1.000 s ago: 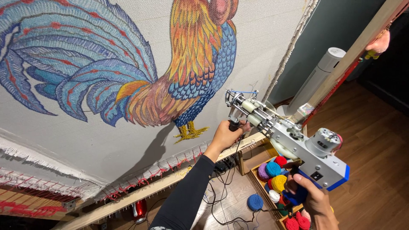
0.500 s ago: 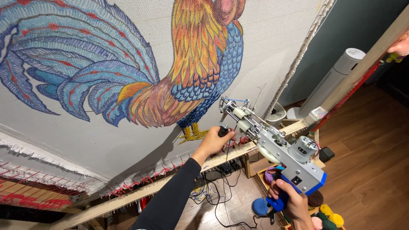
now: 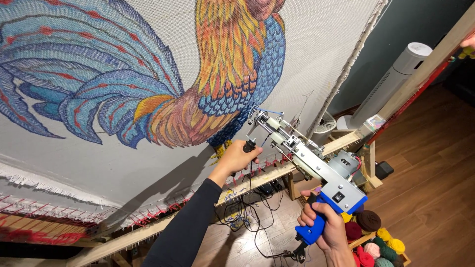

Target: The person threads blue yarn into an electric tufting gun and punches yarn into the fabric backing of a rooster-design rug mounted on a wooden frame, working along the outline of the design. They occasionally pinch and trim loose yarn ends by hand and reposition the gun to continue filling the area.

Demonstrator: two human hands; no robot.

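Note:
A large white cloth (image 3: 307,54) stretched on a wooden frame (image 3: 277,173) bears a tufted rooster (image 3: 217,89) in blue, orange and yellow. My right hand (image 3: 324,227) is shut on the blue handle of a tufting gun (image 3: 316,168), whose needle end points at the cloth near the rooster's blue belly. My left hand (image 3: 240,157) grips the gun's black front knob, just below the rooster's yellow foot. A black sleeve covers my left arm. A thin blue yarn strand runs to the gun's tip.
Balls of yarn (image 3: 376,237) in red, yellow, brown and green lie in a box at the lower right. A white tower fan (image 3: 391,84) and a small round fan (image 3: 324,123) stand behind the frame. Black cables (image 3: 247,212) trail on the wooden floor.
Both hands and the tufting gun have moved left and up along the cloth, toward the rooster's blue belly. My view has shifted closer to the cloth.

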